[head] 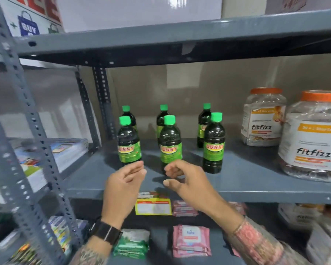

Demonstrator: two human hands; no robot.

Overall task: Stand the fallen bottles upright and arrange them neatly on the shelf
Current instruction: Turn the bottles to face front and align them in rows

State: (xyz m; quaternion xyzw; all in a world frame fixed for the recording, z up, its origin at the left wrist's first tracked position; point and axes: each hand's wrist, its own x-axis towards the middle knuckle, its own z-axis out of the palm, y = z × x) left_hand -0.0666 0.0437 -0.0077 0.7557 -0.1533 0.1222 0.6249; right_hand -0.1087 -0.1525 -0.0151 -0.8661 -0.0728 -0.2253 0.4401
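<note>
Six upright "SUNNY" bottles (129,142) stand beside "fitfizz" jars (311,138).

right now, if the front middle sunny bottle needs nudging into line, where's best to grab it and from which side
Grip the front middle bottle around its labelled body, coming from the front with the right hand, which hovers open just before it. It stands upright, its front is unobstructed, another bottle stands close behind, and the body is wider than the green cap, so it should be steadier there.
</note>
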